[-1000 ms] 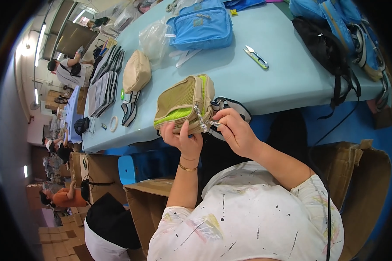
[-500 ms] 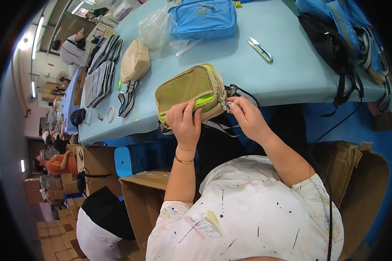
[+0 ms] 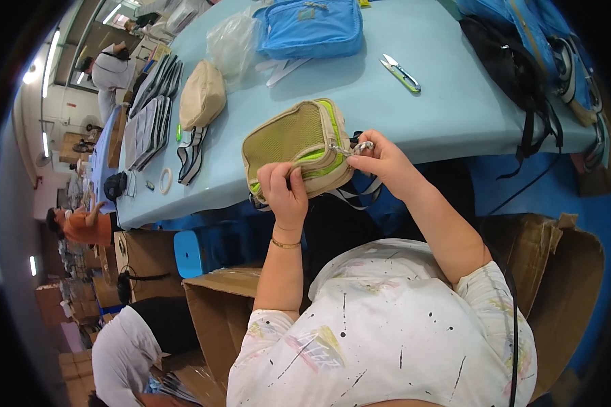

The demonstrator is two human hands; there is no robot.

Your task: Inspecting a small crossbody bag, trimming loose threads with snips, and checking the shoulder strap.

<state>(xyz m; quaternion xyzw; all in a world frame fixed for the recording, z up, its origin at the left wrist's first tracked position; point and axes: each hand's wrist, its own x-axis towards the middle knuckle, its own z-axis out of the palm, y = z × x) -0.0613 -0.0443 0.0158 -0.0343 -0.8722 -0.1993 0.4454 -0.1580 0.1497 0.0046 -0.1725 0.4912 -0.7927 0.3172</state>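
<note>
A small tan bag (image 3: pixel 282 139) with an olive mesh front and lime-green zipper edging rests at the table's near edge, tilted toward me. My left hand (image 3: pixel 285 197) grips its lower front edge, thumb and fingers closed on the fabric. At the bag's right side, my right hand (image 3: pixel 385 161) pinches a grey-and-white cord zipper pull (image 3: pixel 364 146), which runs from a metal zipper slider on the bag. Below the bag hangs a striped strap (image 3: pixel 360 195), partly hidden behind it.
On the light-blue tabletop (image 3: pixel 414 125) lie thread snips (image 3: pixel 400 73), a blue bag (image 3: pixel 310 30), a tan pouch (image 3: pixel 202 93), a clear plastic bag (image 3: pixel 232 46) and a tape ring (image 3: pixel 165 180). Black straps (image 3: pixel 529 139) hang off the right edge. Cardboard boxes (image 3: pixel 217 305) stand below.
My right hand has moved slightly up, and the cord pull now extends from the slider to its fingers. My left hand keeps its grip. A bending person at lower left has shifted left.
</note>
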